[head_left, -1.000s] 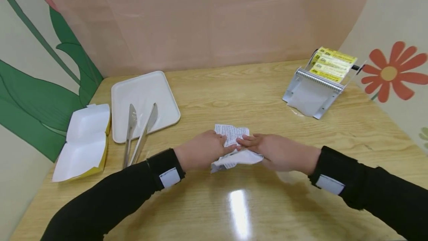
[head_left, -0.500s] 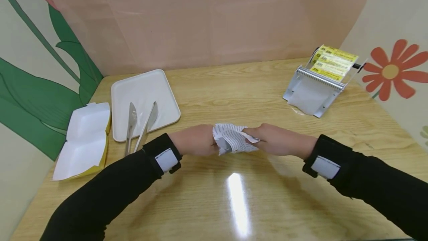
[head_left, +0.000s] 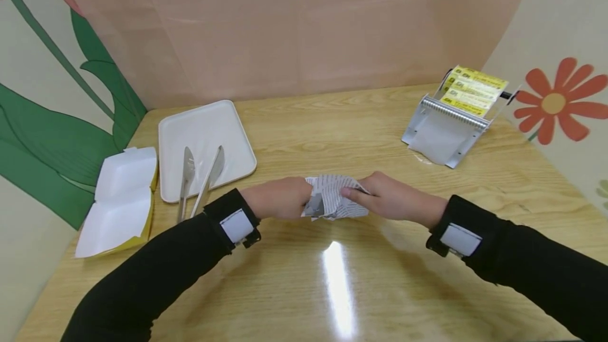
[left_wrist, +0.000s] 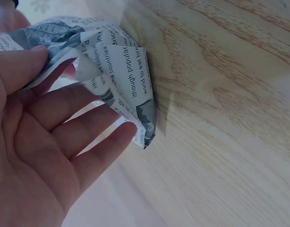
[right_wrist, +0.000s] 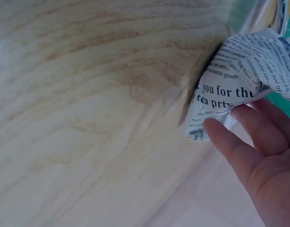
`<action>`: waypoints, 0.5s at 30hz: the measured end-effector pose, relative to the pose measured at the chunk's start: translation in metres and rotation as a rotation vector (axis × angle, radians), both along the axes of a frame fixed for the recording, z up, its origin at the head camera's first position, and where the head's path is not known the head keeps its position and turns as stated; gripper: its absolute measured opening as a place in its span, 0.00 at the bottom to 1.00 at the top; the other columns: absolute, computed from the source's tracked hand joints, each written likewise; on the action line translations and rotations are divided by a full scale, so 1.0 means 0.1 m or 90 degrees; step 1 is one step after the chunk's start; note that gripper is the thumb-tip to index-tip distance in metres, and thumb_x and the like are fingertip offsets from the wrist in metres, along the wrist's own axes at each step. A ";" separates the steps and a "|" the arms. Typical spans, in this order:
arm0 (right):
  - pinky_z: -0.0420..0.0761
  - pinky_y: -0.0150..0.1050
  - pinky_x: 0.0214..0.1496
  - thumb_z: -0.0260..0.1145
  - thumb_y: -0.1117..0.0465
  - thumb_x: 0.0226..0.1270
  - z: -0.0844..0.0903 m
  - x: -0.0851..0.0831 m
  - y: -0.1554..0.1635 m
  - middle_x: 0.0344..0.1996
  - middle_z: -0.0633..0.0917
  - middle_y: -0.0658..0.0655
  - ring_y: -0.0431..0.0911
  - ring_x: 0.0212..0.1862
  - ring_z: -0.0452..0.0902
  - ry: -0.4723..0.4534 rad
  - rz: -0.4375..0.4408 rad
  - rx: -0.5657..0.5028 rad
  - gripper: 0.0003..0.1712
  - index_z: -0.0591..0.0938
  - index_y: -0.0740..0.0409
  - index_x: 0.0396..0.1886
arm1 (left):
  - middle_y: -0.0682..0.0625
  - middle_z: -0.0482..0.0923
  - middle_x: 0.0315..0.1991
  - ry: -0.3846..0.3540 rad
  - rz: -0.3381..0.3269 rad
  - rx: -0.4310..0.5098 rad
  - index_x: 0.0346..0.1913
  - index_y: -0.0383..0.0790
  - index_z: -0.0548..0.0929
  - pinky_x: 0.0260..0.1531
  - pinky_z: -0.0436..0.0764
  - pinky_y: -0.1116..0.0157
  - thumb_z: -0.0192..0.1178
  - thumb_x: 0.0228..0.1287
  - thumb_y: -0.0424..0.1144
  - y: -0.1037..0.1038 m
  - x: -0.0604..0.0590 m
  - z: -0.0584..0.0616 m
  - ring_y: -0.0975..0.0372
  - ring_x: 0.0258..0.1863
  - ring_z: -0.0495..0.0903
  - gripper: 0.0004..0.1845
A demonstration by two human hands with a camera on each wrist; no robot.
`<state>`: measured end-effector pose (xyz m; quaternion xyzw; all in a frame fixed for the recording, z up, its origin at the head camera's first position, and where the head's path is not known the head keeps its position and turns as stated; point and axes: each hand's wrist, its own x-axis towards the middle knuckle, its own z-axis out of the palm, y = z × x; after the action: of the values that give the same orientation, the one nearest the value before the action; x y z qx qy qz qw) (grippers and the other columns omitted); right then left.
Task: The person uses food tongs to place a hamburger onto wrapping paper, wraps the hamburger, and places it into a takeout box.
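Note:
A folded packet of newsprint-patterned wrapping paper (head_left: 334, 197) is between my two hands at the middle of the table; whatever it may enclose is hidden. My left hand (head_left: 280, 198) grips its left end. In the left wrist view, the thumb lies on the printed paper (left_wrist: 116, 71) and the fingers reach beneath a loose fold. At the other end, my right hand (head_left: 387, 197) pinches the packet, thumb on top. The right wrist view has the fingers of that hand (right_wrist: 272, 161) under the paper's edge (right_wrist: 230, 85).
To the left, metal tongs (head_left: 204, 181) lean on a white tray (head_left: 209, 120). Beside it stands an open takeaway box (head_left: 121, 199), white inside and yellow outside. A metal dispenser (head_left: 446, 125) with a roll of yellow-and-white labels (head_left: 475, 88) stands at the back right.
Earlier both hands pressed flat on the paper from above. They have since turned to grip its two ends, and the paper is folded into a more compact packet.

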<state>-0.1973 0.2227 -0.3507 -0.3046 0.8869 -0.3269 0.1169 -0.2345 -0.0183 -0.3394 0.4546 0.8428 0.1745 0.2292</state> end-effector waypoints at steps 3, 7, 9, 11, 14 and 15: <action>0.77 0.34 0.36 0.49 0.54 0.79 0.00 0.01 0.04 0.25 0.82 0.45 0.36 0.29 0.74 -0.045 -0.010 -0.016 0.20 0.86 0.55 0.39 | 0.52 0.83 0.32 -0.011 0.000 -0.001 0.50 0.38 0.84 0.27 0.76 0.71 0.60 0.65 0.29 -0.01 -0.01 -0.01 0.67 0.22 0.73 0.12; 0.78 0.35 0.47 0.54 0.61 0.76 0.03 0.00 0.07 0.43 0.86 0.50 0.39 0.41 0.79 -0.064 0.029 -0.042 0.16 0.80 0.61 0.56 | 0.54 0.82 0.30 -0.030 0.009 0.001 0.44 0.39 0.85 0.28 0.75 0.72 0.61 0.65 0.31 -0.02 -0.03 -0.02 0.67 0.23 0.72 0.07; 0.77 0.37 0.50 0.59 0.63 0.72 0.07 -0.01 0.05 0.48 0.84 0.52 0.41 0.46 0.78 -0.083 0.061 -0.065 0.20 0.76 0.62 0.61 | 0.54 0.80 0.28 -0.028 0.013 -0.008 0.42 0.39 0.85 0.28 0.74 0.71 0.60 0.65 0.30 -0.01 -0.04 -0.01 0.67 0.23 0.72 0.07; 0.77 0.40 0.49 0.63 0.62 0.69 0.11 -0.01 0.01 0.48 0.82 0.53 0.45 0.46 0.76 -0.107 0.081 -0.080 0.22 0.74 0.59 0.61 | 0.55 0.78 0.27 -0.030 0.024 -0.020 0.41 0.40 0.85 0.27 0.74 0.71 0.58 0.64 0.29 0.00 -0.04 0.00 0.66 0.23 0.71 0.07; 0.76 0.44 0.52 0.63 0.58 0.70 0.16 0.00 -0.06 0.51 0.82 0.58 0.51 0.52 0.77 -0.139 0.079 -0.086 0.13 0.79 0.56 0.51 | 0.55 0.78 0.27 -0.024 0.023 -0.026 0.40 0.41 0.85 0.29 0.74 0.71 0.58 0.65 0.31 0.01 -0.04 0.01 0.67 0.24 0.72 0.07; 0.75 0.46 0.54 0.63 0.57 0.71 0.18 0.01 -0.09 0.54 0.81 0.60 0.53 0.56 0.76 -0.148 0.067 -0.085 0.10 0.80 0.56 0.46 | 0.55 0.79 0.28 -0.031 0.022 -0.019 0.42 0.41 0.85 0.30 0.74 0.71 0.58 0.65 0.31 0.01 -0.04 0.01 0.67 0.25 0.73 0.08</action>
<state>-0.1966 0.2139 -0.3330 -0.3177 0.8267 -0.4115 0.2150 -0.2388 -0.0176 -0.3384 0.4324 0.8471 0.1768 0.2533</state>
